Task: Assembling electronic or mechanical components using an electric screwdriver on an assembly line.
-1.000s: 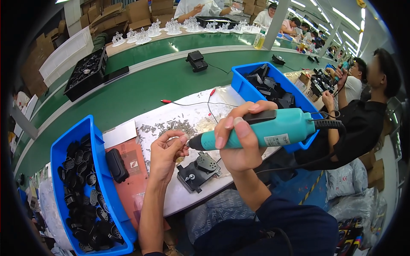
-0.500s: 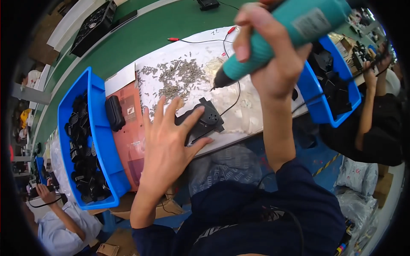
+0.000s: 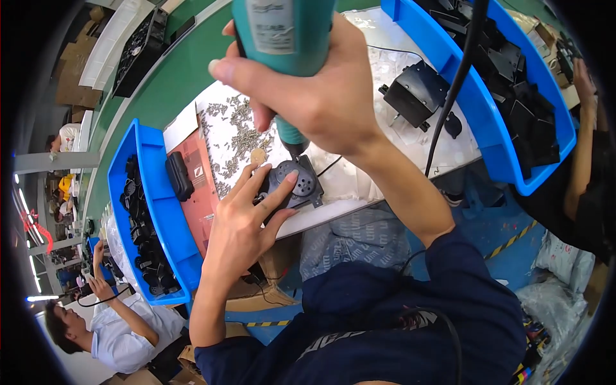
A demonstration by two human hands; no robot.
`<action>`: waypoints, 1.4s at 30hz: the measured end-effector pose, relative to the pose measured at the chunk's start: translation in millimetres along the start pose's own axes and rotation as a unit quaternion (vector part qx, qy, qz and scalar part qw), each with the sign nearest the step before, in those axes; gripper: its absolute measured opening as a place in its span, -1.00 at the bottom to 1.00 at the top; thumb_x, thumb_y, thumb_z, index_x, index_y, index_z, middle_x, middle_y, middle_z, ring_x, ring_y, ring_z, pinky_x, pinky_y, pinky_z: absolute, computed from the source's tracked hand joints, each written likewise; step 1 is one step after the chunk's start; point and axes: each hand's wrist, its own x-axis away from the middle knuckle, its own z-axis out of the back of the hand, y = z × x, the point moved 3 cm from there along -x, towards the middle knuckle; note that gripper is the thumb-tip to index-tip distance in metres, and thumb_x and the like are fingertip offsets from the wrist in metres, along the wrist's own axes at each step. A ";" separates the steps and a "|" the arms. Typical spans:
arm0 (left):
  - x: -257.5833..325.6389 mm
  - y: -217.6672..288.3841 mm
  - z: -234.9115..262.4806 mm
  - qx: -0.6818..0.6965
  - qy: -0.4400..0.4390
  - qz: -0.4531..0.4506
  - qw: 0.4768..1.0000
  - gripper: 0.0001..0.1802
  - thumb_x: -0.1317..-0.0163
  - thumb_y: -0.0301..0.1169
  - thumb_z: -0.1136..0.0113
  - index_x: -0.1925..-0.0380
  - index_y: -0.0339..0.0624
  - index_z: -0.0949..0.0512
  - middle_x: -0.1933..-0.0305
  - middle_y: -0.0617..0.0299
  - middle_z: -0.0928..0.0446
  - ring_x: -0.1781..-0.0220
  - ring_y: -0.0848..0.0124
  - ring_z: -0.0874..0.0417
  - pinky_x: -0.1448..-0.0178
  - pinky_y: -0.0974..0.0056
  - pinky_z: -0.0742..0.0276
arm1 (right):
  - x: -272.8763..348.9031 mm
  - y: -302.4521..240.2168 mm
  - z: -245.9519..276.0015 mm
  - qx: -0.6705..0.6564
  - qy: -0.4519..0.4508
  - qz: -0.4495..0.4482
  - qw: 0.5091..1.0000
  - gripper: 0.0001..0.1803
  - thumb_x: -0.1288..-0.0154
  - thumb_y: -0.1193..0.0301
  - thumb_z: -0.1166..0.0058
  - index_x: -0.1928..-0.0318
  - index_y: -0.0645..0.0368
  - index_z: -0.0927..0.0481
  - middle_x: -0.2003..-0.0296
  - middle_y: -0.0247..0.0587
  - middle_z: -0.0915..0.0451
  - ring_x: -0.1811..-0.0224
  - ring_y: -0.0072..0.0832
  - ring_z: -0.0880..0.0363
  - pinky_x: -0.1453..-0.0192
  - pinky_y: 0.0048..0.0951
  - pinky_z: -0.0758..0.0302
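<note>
My right hand (image 3: 337, 106) is wrapped round a teal electric screwdriver (image 3: 282, 42), which points downward. Its dark nose meets the far edge of a black plastic housing (image 3: 308, 183) with a round, perforated face; the bit's exact contact is hard to make out. My left hand (image 3: 237, 224) steadies that housing on the white work surface, index finger across its top and thumb along its near side. A thin black cable runs from the housing. Beyond my left fingers lie many small loose metal screws (image 3: 244, 138), partly hidden by the right hand and tool.
Blue bins of black parts stand at left (image 3: 170, 221) and right (image 3: 443, 61). A black box-shaped assembly (image 3: 416, 93) sits near the right bin. A black oblong case (image 3: 179, 176) lies on the reddish sheet (image 3: 199, 208). A black cord hangs across the right side. Other people work at both sides.
My right hand has brought the screwdriver down and left onto the housing, turning it more upright. My left hand stays on the housing. The view has shifted, showing the box-shaped assembly.
</note>
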 end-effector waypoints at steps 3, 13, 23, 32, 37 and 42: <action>0.4 0.1 -0.2 -0.002 -0.004 0.012 1.000 -0.48 0.08 -0.43 -0.40 0.01 0.01 -0.62 -0.01 -0.12 -0.50 -0.08 -0.06 -0.53 0.01 0.05 -0.51 | -0.8 -6.7 0.0 0.083 -0.020 -0.010 0.996 -0.67 -0.17 0.51 -0.22 0.07 0.28 -0.47 0.32 -0.27 -0.57 0.27 -0.59 -0.56 0.19 -0.53 -0.51; 0.6 -1.5 -3.5 -0.001 0.002 0.012 1.000 -0.44 0.11 -0.43 -0.42 -0.02 0.06 -0.61 -0.01 -0.11 -0.50 -0.09 -0.07 -0.53 0.02 0.05 -0.52 | 4.7 3.7 -3.4 -0.409 0.041 -0.298 0.861 -0.67 -0.16 0.51 -0.21 0.07 0.28 -0.46 0.32 -0.22 -0.56 0.29 -0.57 -0.54 0.22 -0.51 -0.49; 1.0 -1.1 -2.9 -0.001 -0.002 0.020 1.000 -0.43 0.11 -0.43 -0.42 -0.03 0.08 -0.61 0.00 -0.12 -0.50 -0.10 -0.06 -0.53 0.03 0.05 -0.52 | 5.7 0.6 -3.2 -0.439 0.060 -0.309 0.841 -0.65 -0.14 0.51 -0.22 0.06 0.30 -0.46 0.33 -0.19 -0.58 0.28 -0.54 -0.56 0.20 -0.50 -0.50; 0.6 -0.1 -3.9 -0.001 0.001 0.023 1.000 -0.43 0.11 -0.44 -0.42 -0.03 0.08 -0.61 0.01 -0.10 -0.51 -0.10 -0.05 -0.53 0.03 0.06 -0.52 | 11.5 10.1 -12.8 -0.275 0.148 -0.222 0.924 -0.69 0.04 0.42 -0.28 0.24 0.22 -0.55 0.44 -0.15 -0.63 0.47 -0.41 -0.63 0.27 -0.45 -0.54; 0.6 -0.9 -4.9 0.002 0.002 0.026 1.000 -0.43 0.11 -0.44 -0.42 -0.03 0.08 -0.61 0.00 -0.10 -0.51 -0.11 -0.05 -0.53 0.02 0.05 -0.52 | 13.6 11.6 -14.1 -0.284 0.130 -0.246 0.918 -0.71 0.07 0.42 -0.28 0.27 0.21 -0.55 0.47 -0.16 -0.63 0.44 -0.41 -0.65 0.28 -0.46 -0.54; 2.0 -1.8 -4.8 0.003 0.006 0.022 1.000 -0.43 0.11 -0.45 -0.42 -0.03 0.07 -0.61 -0.02 -0.11 -0.49 -0.11 -0.07 -0.52 0.01 0.04 -0.52 | 14.9 4.4 -16.9 -0.274 0.057 -0.267 0.922 -0.73 0.08 0.46 -0.25 0.30 0.23 -0.54 0.51 -0.11 -0.60 0.47 -0.33 -0.63 0.33 -0.47 -0.53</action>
